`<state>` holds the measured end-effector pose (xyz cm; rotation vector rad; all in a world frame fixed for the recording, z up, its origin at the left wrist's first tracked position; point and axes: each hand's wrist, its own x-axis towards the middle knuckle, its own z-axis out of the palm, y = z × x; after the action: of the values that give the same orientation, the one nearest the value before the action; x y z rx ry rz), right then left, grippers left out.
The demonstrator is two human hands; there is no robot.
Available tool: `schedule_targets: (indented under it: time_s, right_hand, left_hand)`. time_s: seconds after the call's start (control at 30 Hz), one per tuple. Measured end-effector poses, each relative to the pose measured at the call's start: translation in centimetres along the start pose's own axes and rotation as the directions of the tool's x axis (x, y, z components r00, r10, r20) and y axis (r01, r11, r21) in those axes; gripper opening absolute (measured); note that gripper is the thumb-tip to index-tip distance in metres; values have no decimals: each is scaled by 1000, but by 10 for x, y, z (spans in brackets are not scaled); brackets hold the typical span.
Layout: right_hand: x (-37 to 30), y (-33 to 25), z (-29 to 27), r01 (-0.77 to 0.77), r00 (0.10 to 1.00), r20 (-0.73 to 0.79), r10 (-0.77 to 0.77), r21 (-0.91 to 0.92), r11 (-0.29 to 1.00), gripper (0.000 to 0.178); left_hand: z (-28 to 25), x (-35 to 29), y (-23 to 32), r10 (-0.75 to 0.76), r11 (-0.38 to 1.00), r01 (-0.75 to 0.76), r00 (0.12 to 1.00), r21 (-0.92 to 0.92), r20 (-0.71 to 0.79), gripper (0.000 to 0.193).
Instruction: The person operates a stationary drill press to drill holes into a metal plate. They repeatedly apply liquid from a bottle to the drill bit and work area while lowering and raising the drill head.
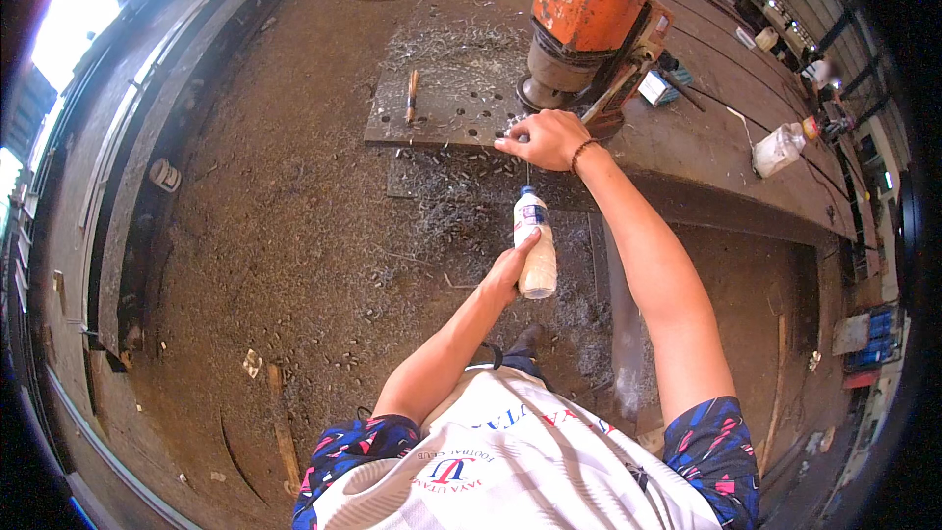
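Left hand (511,265) grips bottle (539,273), best kept steady; right hand (552,138), narrowly curled, contents unclear, should avoid drill (581,15) tip.

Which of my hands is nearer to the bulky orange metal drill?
Right. Your right hand is just below the drill in view; your left hand is farther down, gripping a whitish plastic bottle.

Your white shirt (589,491) has printing on its front. Big letters run across it, some blue and some red. There is also a badge (449,472), with a red and blue sign in the middle and small letters curving around it. Your bottle (538,277) has a label (531,217), but its print is too tiny to read. The orange drill's (579,10) pale marks are too worn to read.
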<state>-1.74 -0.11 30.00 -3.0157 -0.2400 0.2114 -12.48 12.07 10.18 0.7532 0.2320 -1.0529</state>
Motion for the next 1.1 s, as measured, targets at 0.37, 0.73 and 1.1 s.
schedule_targets:
  time_s: [0.37, 0.73, 1.1]
  right_hand:
    - [1, 2, 4, 6, 1000, -13, -6, 3, 1000, 55]
    - [-1, 0, 3, -1, 1000, -15, 1, -4, 1000, 53]
    - [-2, 5, 12, 16, 997, -77, -13, 41, 999, 52]
  left_hand:
    - [-6, 8, -5, -2, 1000, 2, 1000, -8, 11, 51]
    - [-5, 8, -5, 2, 1000, -2, 1000, 1, -6, 52]
    - [1, 0, -3, 1, 1000, -1, 1000, 13, 8, 51]
